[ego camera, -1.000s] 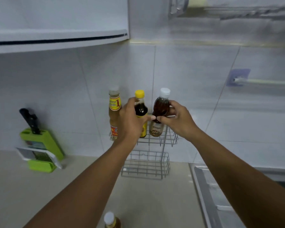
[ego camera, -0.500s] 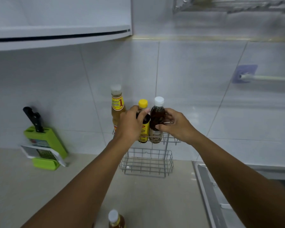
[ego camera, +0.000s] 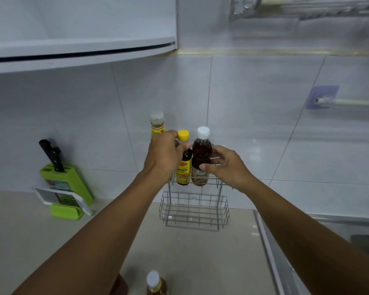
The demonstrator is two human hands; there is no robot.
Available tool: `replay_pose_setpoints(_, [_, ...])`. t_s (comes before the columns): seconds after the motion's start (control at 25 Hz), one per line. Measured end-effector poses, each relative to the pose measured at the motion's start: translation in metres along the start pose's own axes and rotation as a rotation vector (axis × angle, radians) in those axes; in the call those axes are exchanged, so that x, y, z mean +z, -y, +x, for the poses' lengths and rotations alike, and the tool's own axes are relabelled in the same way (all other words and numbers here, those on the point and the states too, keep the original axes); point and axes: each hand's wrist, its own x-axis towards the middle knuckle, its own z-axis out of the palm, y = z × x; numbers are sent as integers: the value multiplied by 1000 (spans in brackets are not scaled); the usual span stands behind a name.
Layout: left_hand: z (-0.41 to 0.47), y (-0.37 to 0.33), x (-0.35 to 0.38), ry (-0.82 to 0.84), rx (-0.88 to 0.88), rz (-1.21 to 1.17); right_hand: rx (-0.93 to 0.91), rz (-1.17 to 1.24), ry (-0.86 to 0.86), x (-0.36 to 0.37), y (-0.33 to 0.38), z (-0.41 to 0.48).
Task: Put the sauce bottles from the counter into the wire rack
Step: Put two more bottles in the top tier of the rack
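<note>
Standing in the upper basket of the wire rack point(ego camera: 193, 211), three sauce bottles make a row against the tiled wall: a tall orange-labelled bottle point(ego camera: 157, 124) at 9 o'clock, a yellow-capped bottle point(ego camera: 184, 161) in the middle and a white-capped brown bottle point(ego camera: 201, 156) at 3 o'clock, the last two touching. Both hands are on the row. The right hand point(ego camera: 226, 167) curls loosely about the white-capped bottle, thumb across its front and fingers behind it; whether it grips or only steadies, I cannot tell. The left hand point(ego camera: 165, 155) is closed toward the neck of the yellow-capped bottle, its thumb against it, and covers the lower half of the tall one.

By my reckoning the task is past its middle: three bottles look seated upright, while the rack's lower basket holds nothing. At 6 o'clock, on the worktop point(ego camera: 196, 258), another white-capped bottle point(ego camera: 156, 283) waits, cut off by the frame's lower edge, and a dark shape just at its 9 o'clock, half behind the left forearm, may be one more; it is too hidden to say.

The upper basket's front wires are mostly masked by hands and bottles. At 9 o'clock a green knife block point(ego camera: 67, 184) stands apart; a sink's point(ego camera: 273, 248) rim runs along 4 o'clock.
</note>
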Motion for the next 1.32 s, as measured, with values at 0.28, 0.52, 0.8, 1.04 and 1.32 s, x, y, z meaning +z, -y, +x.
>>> replay_pose_setpoints(0.28, [4,4,-13,-134,138,105,-10,7,2,16,2,6])
replay_pose_setpoints(0.52, [3,8,-11,-103,148,54,21,17,10,16,2,0])
replay_pose_setpoints(0.8, [-30,24,-58,-47,245,20,41,10,-157,34,13,-32])
replay_pose_setpoints(1.04, [-73,113,-129,332,118,26,-196,-99,-323,110,43,-96])
replay_pose_setpoints(1.32, [-156,251,-134,720,-295,-72,-184,-408,553,221,60,-139])
